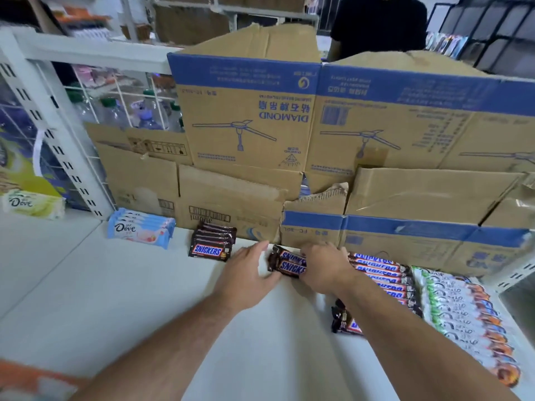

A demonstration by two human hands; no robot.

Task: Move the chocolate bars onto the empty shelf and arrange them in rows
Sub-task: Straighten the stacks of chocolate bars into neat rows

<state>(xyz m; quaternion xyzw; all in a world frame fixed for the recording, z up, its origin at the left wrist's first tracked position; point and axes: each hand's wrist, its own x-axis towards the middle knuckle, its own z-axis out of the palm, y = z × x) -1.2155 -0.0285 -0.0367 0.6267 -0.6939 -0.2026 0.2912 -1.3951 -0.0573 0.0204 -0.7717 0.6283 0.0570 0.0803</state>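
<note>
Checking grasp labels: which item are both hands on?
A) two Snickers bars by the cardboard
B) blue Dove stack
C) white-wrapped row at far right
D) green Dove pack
A: the left hand and right hand sit at either end of the two Snickers bars mid-shelf, while the blue Dove stack lies apart, further left.

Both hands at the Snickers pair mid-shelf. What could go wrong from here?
1. The right hand grips the two Snickers bars and its forearm crosses right above a loose bar. Drawing the arm back could drag that bar out of place.
2. The same hand is close against the back end of the finished Snickers row. If the left hand pushes the pair sideways, that row could get knocked crooked.
</note>
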